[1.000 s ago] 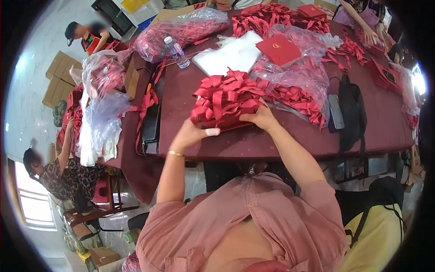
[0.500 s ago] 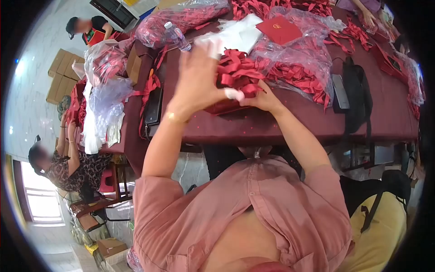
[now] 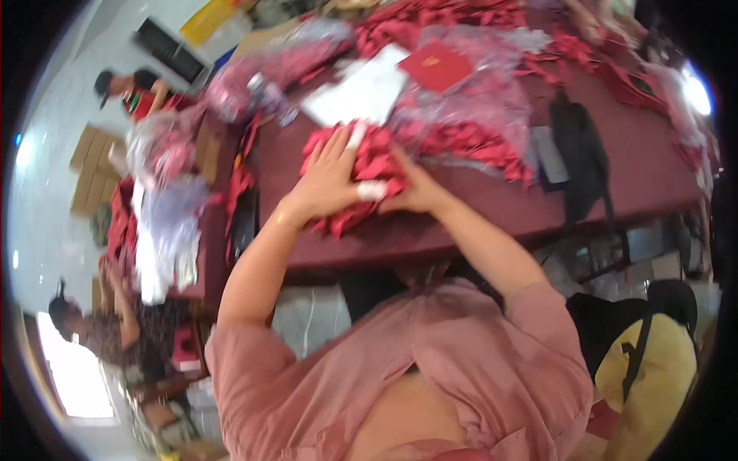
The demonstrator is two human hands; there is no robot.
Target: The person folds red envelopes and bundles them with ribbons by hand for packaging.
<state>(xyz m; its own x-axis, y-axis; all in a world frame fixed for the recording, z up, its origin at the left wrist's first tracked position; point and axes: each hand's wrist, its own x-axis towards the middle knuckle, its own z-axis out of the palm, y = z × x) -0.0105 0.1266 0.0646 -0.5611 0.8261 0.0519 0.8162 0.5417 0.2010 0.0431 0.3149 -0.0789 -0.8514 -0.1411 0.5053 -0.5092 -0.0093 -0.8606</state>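
A thick bundle of red ribbons [image 3: 374, 160] rests near the table's front edge, between my two hands. My left hand [image 3: 329, 183] lies over its left side with the fingers spread out flat, and white wrapping shows on the thumb and a finger. Against the right side of the bundle, my right hand [image 3: 419, 188] is curled round the ribbons. Its fingertips are partly hidden by them. Just behind the bundle is a white sheet-like piece [image 3: 357, 91], and beyond it a red folder [image 3: 435, 67] with a gold emblem lies on clear plastic.
A plastic bag of red ribbons [image 3: 480, 115] lies to the right, beside a phone [image 3: 549, 157] and a black bag [image 3: 580, 157]. A plastic bottle [image 3: 270, 100] is at the back left. On the left, two people work near more bags [image 3: 165, 146]. Cartons [image 3: 94, 173] stand behind.
My left hand has come down from above onto the red ribbons. Both hands and the bundle sit further left and lower in view, while the camera has shifted and blurred.
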